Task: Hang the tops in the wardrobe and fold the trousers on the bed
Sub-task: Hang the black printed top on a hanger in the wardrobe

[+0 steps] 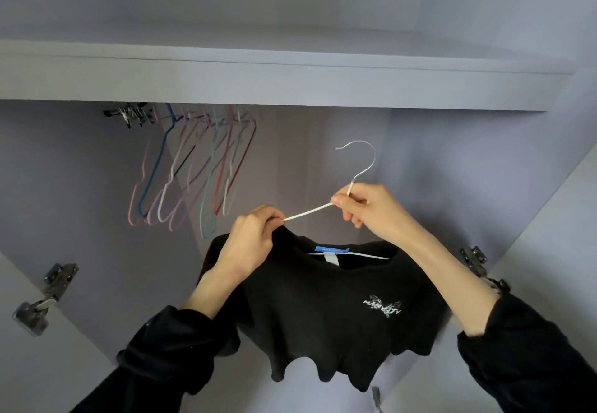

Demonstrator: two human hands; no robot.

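A black top (326, 309) with a small white chest print and a blue neck label hangs on a white hanger (308, 213) inside the open wardrobe. My right hand (371, 207) pinches the hanger at the base of its metal hook, which points up and left. My left hand (250, 241) grips the top's collar and shoulder at the hanger's left arm. The hook is below the rail and touches nothing.
Several empty coloured hangers (193, 173) hang on the rail (129, 114) at the upper left, under the wardrobe shelf (290, 83). Door hinges sit at the left (45, 296) and right (478, 264). Free rail space lies right of the hangers.
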